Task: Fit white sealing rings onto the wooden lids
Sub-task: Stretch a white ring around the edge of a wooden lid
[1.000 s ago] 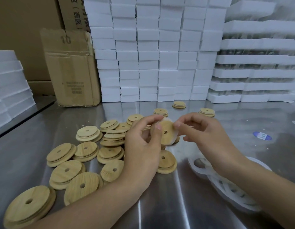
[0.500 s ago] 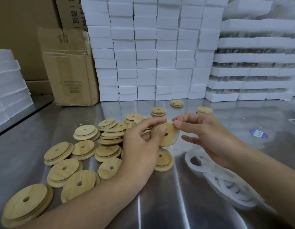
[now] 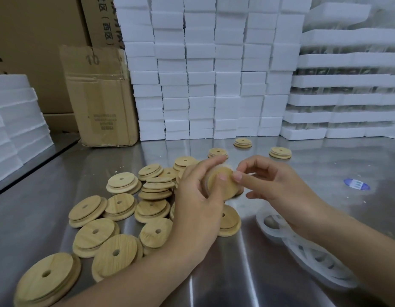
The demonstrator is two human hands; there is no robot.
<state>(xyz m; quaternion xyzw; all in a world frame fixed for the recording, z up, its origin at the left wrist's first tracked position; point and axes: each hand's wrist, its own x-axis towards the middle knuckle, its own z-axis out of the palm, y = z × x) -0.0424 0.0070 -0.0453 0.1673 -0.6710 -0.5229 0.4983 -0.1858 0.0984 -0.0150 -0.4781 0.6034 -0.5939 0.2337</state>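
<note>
One wooden lid [image 3: 222,185] held above the lid pile [image 3: 152,196].
I see left hand [image 3: 198,204] gripping it; right hand [image 3: 278,187] pinches its rim (partly hidden).

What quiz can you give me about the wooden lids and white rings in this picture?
1. True or false: the left hand holds a wooden lid above the metal table.
2. Where do the loose white rings lie? A) on the table by the right forearm B) on the foam blocks C) in a bucket
3. Fill in: the cardboard box has the number ___ on it.
Key: 1 true; 2 A; 3 10.
</note>
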